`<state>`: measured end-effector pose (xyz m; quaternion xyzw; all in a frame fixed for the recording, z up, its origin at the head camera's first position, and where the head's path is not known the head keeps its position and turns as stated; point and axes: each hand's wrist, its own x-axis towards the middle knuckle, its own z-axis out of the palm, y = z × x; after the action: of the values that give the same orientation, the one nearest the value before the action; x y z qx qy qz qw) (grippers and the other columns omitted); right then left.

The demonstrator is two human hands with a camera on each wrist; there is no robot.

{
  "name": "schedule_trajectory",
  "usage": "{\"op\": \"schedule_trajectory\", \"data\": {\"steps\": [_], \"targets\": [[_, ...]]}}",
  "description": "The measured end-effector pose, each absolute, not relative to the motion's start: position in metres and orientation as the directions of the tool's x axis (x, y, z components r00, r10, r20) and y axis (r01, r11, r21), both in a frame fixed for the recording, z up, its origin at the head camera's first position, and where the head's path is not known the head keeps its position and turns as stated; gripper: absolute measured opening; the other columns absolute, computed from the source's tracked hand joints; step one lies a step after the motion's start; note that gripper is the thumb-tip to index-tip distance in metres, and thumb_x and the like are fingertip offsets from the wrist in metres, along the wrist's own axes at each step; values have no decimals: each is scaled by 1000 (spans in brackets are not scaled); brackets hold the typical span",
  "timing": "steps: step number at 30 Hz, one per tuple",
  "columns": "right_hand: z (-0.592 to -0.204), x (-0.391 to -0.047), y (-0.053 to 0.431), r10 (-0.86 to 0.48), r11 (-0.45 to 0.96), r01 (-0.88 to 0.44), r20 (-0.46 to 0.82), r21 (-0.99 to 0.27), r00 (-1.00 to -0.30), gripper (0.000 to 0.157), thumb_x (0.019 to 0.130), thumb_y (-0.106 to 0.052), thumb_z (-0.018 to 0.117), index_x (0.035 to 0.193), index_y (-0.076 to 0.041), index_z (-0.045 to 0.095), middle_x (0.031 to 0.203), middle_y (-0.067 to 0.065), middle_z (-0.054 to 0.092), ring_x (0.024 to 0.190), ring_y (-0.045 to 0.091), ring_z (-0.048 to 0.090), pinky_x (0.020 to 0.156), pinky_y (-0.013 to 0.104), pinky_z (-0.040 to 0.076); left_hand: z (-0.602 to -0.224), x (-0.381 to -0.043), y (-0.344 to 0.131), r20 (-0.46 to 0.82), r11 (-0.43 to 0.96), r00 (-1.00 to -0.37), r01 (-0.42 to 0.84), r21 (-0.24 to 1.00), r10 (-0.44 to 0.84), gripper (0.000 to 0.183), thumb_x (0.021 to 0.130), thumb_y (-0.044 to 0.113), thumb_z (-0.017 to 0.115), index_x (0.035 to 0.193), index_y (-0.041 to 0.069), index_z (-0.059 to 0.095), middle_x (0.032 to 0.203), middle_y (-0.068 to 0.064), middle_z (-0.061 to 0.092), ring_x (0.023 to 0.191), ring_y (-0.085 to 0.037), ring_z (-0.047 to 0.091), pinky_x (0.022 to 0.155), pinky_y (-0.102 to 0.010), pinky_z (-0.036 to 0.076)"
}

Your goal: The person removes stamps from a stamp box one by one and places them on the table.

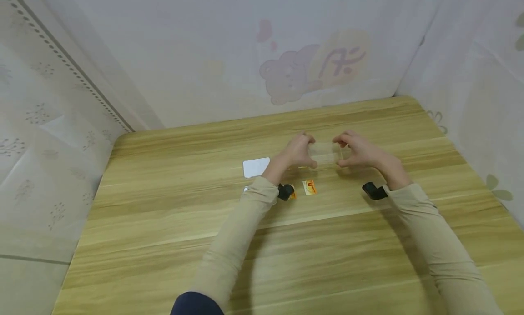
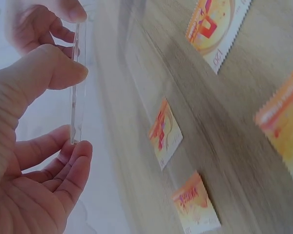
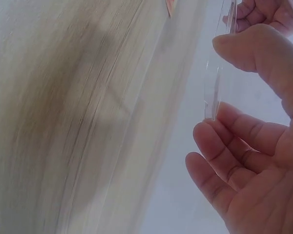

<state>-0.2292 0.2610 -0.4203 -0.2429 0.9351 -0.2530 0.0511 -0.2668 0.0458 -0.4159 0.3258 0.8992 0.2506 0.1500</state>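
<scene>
A thin, clear plastic case (image 1: 325, 159) is held up off the table between both hands, seen nearly edge-on in the left wrist view. My left hand (image 1: 298, 152) grips its left end, thumb on one edge and curled fingertips on the opposite one. At the right end my right hand (image 1: 358, 150) pinches it the same way; the right wrist view shows the transparent edge (image 3: 213, 92) between thumb and fingers. Several orange and white postage stamps with perforated edges lie below, among them one stamp (image 2: 166, 134) and another stamp (image 2: 198, 204).
A white rounded card (image 1: 255, 167) lies left of the left hand. Another pale item (image 1: 246, 188) is mostly hidden by the left sleeve. Black wrist devices (image 1: 374, 191) sit under each wrist. The wooden table (image 1: 163, 206) meets a patterned curtain (image 1: 204, 69) behind.
</scene>
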Motion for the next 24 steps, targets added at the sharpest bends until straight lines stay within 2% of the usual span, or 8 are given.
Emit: {"op": "schedule_trajectory", "data": {"steps": [2, 4, 8, 11, 18, 24], "targets": [[-420, -229, 259, -483, 753, -435, 35, -494, -875, 56, 72, -7, 77, 118, 12, 52, 107, 25, 53, 98, 37, 51, 83, 49, 44, -414, -266, 43, -104, 661, -740, 516, 544, 664, 66, 71, 17, 79, 127, -6, 51, 129, -15, 52, 130, -28, 36, 103, -32, 35], [-419, -229, 256, -484, 752, -438, 39, -492, -874, 57, 71, -9, 78, 118, 12, 52, 107, 25, 53, 98, 37, 52, 83, 49, 44, -414, -266, 40, -99, 659, -740, 519, 544, 665, 66, 71, 16, 79, 127, -6, 51, 129, -16, 51, 127, -28, 39, 102, -32, 36], [-418, -229, 251, -491, 751, -452, 51, -482, -869, 57, 71, -10, 78, 118, 11, 53, 105, 24, 54, 96, 36, 52, 81, 48, 45, -413, -264, 32, -79, 640, -742, 513, 572, 665, 66, 71, 14, 79, 126, -7, 51, 127, -18, 48, 110, -26, 51, 93, -30, 43], [-417, -229, 247, -499, 744, -460, 56, -484, -865, 57, 71, -9, 78, 117, 12, 53, 105, 24, 53, 96, 36, 52, 81, 48, 45, -414, -263, 26, -64, 620, -745, 501, 604, 664, 66, 70, 13, 78, 126, -8, 50, 126, -18, 46, 104, -25, 53, 88, -30, 45], [-413, -229, 237, -497, 728, -455, 62, -513, -865, 57, 72, -9, 77, 119, 11, 51, 107, 24, 51, 99, 37, 53, 85, 48, 45, -415, -260, 12, -38, 587, -760, 469, 659, 649, 68, 70, 11, 78, 128, -7, 48, 128, -17, 44, 108, -28, 52, 87, -30, 46], [-413, -229, 230, -493, 715, -448, 68, -536, -867, 58, 72, -8, 78, 120, 11, 51, 110, 25, 51, 100, 38, 53, 86, 49, 45, -418, -259, 1, 5, 559, -768, 471, 683, 640, 67, 69, 10, 78, 127, -6, 50, 127, -16, 45, 105, -26, 51, 85, -29, 45]]}}
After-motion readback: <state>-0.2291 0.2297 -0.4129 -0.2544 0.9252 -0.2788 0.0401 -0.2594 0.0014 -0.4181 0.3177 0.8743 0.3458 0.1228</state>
